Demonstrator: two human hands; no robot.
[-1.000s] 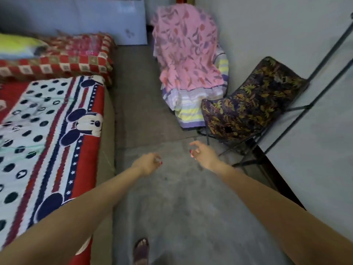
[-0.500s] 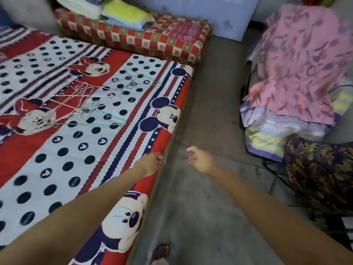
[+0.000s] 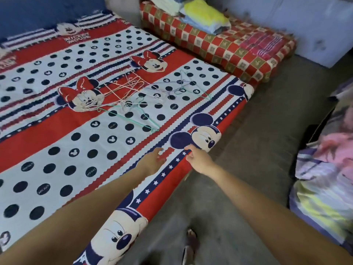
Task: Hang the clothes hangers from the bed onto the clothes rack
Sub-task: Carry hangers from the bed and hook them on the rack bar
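A tangle of thin wire clothes hangers [image 3: 131, 94], pink, green and lilac, lies mid-bed on the red, white and navy cartoon-print bed [image 3: 57, 150]. Both hands reach over its near right edge, empty: the left hand [image 3: 152, 159] with fingers spread, the right hand [image 3: 198, 159] loosely relaxed, well short of the hangers.

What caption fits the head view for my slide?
Both empty hands, left and right, reach toward wire hangers on the bed.

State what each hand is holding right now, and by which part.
Nothing is held. The left hand and right hand reach over the bed edge, short of the clothes hangers lying on it.
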